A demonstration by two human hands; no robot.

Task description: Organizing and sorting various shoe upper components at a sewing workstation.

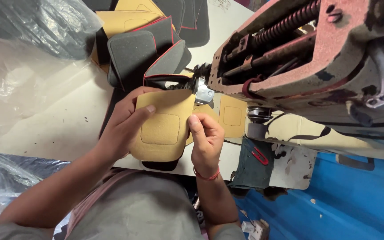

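My left hand (125,124) grips the left edge of a tan foam-backed panel (163,129) with a stitched square outline, thumb on top. My right hand (206,138) pinches the panel's right edge; a red thread band circles that wrist. The panel's far end lies under the presser foot (203,93) of a worn, rusty pink sewing machine (316,53). A chain of dark grey pieces with red piping (156,53) trails away from the foot toward the back.
More tan and grey pieces (125,20) pile at the back. Clear plastic bags (27,53) sit on the left of the white table (58,124). A red thread snipper (259,155) lies on a dark cloth. Blue sheeting (343,200) covers the right.
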